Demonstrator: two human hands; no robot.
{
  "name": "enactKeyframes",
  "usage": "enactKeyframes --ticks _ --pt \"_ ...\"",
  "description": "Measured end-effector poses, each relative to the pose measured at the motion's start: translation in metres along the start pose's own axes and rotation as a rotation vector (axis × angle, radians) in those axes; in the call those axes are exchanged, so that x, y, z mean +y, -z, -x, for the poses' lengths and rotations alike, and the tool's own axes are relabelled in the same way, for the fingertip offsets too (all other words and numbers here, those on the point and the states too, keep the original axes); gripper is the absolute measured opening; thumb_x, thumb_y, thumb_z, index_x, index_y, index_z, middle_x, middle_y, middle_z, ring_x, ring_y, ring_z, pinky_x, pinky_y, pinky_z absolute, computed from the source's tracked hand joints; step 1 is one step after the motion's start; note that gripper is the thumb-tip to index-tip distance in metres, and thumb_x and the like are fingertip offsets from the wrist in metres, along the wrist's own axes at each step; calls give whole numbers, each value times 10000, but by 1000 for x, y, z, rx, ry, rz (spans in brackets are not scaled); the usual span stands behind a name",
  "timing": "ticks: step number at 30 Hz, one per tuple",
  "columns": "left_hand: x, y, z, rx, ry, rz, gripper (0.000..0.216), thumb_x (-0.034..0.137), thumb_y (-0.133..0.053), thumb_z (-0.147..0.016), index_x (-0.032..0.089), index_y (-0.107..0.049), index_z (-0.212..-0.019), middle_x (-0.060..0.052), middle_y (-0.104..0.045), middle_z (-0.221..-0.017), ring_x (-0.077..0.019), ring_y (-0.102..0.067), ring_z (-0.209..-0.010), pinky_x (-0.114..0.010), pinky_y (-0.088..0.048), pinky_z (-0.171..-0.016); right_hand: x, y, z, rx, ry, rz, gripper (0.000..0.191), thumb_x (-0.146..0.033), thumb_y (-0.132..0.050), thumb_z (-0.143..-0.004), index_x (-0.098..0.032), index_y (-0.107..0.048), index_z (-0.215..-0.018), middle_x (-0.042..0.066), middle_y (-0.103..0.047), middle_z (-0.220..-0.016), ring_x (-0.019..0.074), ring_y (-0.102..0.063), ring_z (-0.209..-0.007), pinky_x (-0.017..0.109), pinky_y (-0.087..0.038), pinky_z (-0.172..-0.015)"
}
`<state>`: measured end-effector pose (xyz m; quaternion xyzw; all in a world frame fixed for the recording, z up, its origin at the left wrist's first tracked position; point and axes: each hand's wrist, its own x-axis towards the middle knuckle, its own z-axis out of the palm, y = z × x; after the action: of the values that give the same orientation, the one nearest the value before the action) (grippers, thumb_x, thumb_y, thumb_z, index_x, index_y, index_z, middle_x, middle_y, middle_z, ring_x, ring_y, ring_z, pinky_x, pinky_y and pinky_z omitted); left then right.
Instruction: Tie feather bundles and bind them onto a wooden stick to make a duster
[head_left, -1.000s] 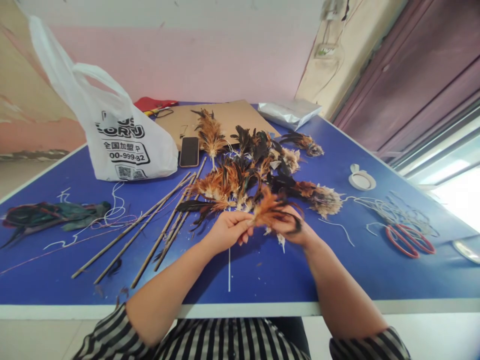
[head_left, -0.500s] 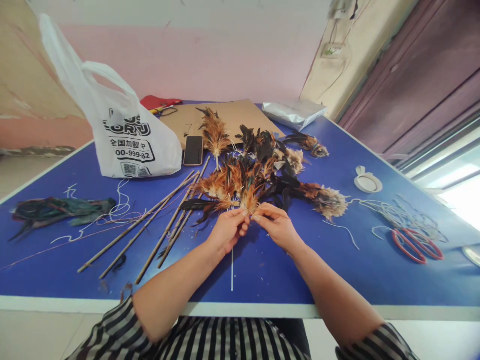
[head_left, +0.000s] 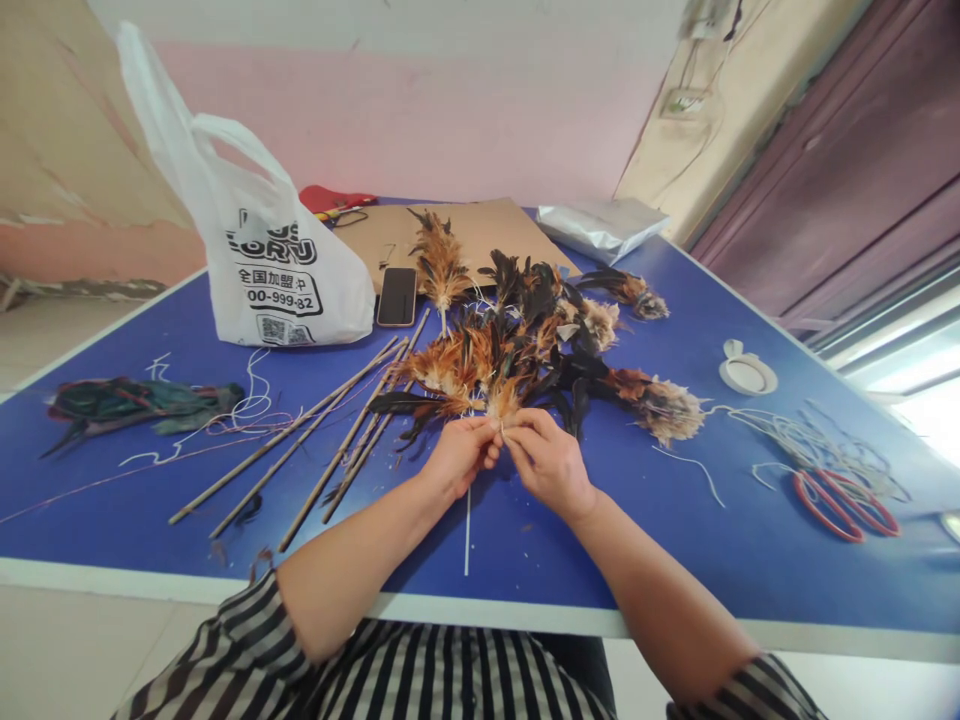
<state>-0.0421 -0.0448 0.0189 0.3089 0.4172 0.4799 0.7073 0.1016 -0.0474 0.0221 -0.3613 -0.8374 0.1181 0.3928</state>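
Close together at the table's middle, my left hand (head_left: 463,452) and my right hand (head_left: 550,462) pinch the base of a small bunch of brown feathers (head_left: 502,397). The fingertips of both hands almost meet there and cover what lies between them. A thin white stick (head_left: 468,535) shows below my left hand, pointing toward the table's front edge. Just beyond the hands lies a pile of orange-brown and black feathers (head_left: 465,355). A tied feather bundle with a pale fluffy end (head_left: 670,410) rests to the right of my right hand.
Several thin wooden sticks (head_left: 300,460) lie left of my arms. A white plastic bag (head_left: 292,260) stands behind them, beside a phone (head_left: 397,297). Red-handled scissors (head_left: 847,505), loose string (head_left: 817,440) and a roll of white tape (head_left: 748,372) are at right. Cardboard (head_left: 495,225) lies at the back.
My right hand has turned over slightly, its fingers curling closer to the feather base. My left hand keeps its pinch. The whole view has shifted a little.
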Motion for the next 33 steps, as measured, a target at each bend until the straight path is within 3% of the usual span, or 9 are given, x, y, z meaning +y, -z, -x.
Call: enactKeyframes --ticks 4,8,15,19,22,26,33 --pt "2 1 2 -98 11 -192 229 300 -635 -657 108 -555 -560 18 -503 -450 -45 -429 -349 -161 -314 -340 4 9 -2 -62 25 -111 168 -170 -402 -863 -184 -569 -851 113 -548 -1102 186 -541 -986 329 -450 -832" --pt "3 2 1 -129 63 -276 232 331 -650 -646 108 -590 -625 18 -529 -472 -48 -447 -351 -157 -331 -332 11 16 -5 -138 -58 -159 154 -167 -407 -862 -177 -558 -830 84 -623 -923 164 -582 -824 302 -463 -754" --pt "10 9 2 -270 177 -525 300 396 -657 -653 104 -601 -607 -16 -579 -503 -63 -492 -368 -166 -389 -363 15 23 -8 -236 -117 -159 155 -130 -457 -829 -157 -599 -773 34 -630 -738 129 -567 -673 244 -437 -663" --pt "21 15 4 -304 154 -756 285 372 -650 -664 107 -604 -572 -17 -564 -468 -72 -495 -360 -169 -392 -367 18 20 -8 -244 -145 -166 141 -124 -488 -798 -152 -602 -720 19 -621 -683 118 -548 -625 228 -418 -616" --pt "27 17 3 -265 48 -820 246 354 -628 -684 115 -635 -626 -16 -575 -496 -76 -504 -398 -161 -379 -371 19 18 -8 -274 -178 -197 135 -114 -496 -781 -150 -601 -706 11 -616 -663 112 -538 -605 221 -412 -596" --pt "25 17 0 -244 -36 -719 241 347 -635 -684 112 -640 -628 -25 -596 -550 -69 -498 -447 -162 -382 -411 19 17 -7 -319 -245 -247 137 -114 -491 -776 -153 -594 -695 1 -611 -643 107 -535 -587 213 -413 -575" --pt "7 14 -10 -154 125 -141 222 277 -700 -647 68 -654 -705 -33 -593 -564 -54 -521 -475 -133 -370 -414 21 16 -6 -343 -389 -320 124 -144 -481 -776 -152 -567 -687 2 -611 -623 111 -551 -566 223 -435 -555"
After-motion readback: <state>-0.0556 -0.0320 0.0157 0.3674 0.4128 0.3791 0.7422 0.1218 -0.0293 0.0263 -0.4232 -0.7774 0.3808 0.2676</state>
